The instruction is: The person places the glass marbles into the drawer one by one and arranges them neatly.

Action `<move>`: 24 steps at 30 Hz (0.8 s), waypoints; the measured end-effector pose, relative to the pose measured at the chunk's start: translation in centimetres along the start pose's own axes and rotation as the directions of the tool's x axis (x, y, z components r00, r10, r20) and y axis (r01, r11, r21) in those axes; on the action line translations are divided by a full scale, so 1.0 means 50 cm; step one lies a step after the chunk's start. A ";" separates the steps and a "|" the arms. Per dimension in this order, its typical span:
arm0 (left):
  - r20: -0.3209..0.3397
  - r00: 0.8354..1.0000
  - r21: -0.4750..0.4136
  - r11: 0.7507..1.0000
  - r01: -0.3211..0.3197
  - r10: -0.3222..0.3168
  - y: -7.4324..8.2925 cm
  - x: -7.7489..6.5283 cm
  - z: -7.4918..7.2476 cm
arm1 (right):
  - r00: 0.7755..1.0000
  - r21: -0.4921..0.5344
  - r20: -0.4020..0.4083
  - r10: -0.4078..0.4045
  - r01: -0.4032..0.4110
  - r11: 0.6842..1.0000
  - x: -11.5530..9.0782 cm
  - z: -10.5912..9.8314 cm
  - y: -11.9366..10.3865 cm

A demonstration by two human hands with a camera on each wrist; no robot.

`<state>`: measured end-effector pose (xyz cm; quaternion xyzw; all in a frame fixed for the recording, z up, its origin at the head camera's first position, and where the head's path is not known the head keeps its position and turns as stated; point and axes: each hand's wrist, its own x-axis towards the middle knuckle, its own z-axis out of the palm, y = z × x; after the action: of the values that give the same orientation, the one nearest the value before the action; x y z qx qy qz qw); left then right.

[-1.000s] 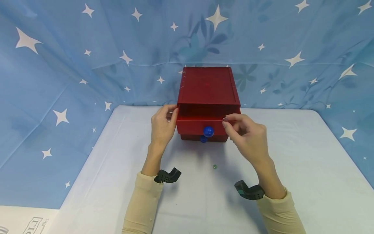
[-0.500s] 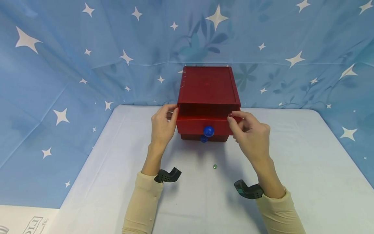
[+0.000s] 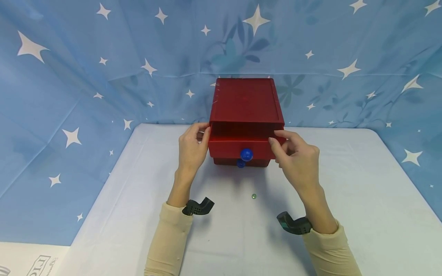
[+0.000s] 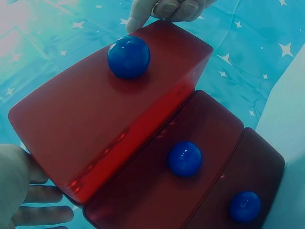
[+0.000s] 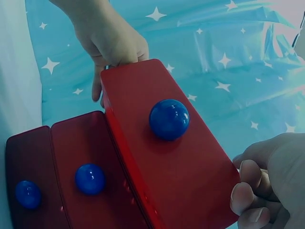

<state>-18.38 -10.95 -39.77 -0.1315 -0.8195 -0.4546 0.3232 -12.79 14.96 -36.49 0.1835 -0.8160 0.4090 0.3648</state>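
Note:
A red drawer cabinet stands at the back of the table, its top drawer pulled out. A round blue knob sits on that drawer's front. My left hand grips the drawer's left side between thumb and fingers. At the right end of the drawer, my right hand has its thumb and index fingertips apart over the front rim, with nothing visible between them. The drawer's floor is hidden behind its front panel. On the table in front lies a small green glass bead.
Below the open drawer are two closed ones, with a middle knob and a lowest knob. A blue star-patterned curtain hangs behind the white tabletop. Printed white paper shows at lower left.
My right hand moved slightly right and up to the drawer's rim; the small dark red bead it pinched has left its fingers and is out of sight. The left hand stayed put.

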 end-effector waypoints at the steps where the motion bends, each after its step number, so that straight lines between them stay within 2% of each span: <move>1: 0.000 1.000 0.000 1.000 0.000 0.000 0.000 0.000 0.000 | 1.000 0.004 0.000 -0.003 0.003 1.000 0.000 0.000 0.000; 7: 0.002 1.000 -0.002 1.000 0.000 0.000 0.000 -0.001 -0.001 | 1.000 0.054 0.010 -0.021 0.021 0.998 0.003 -0.003 0.006; 15: 0.003 1.000 -0.008 1.000 -0.004 0.004 0.001 -0.001 0.001 | 0.992 0.152 0.124 -0.021 0.002 0.988 0.004 -0.021 0.018; 24: 0.000 1.000 -0.009 1.000 -0.003 0.003 0.000 0.000 0.001 | 0.980 0.243 0.190 -0.066 0.019 0.970 0.001 -0.020 0.020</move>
<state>-18.39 -10.89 -39.81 -0.1341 -0.8171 -0.4581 0.3234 -12.99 16.33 -36.57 0.2833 -0.7885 0.4766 0.2664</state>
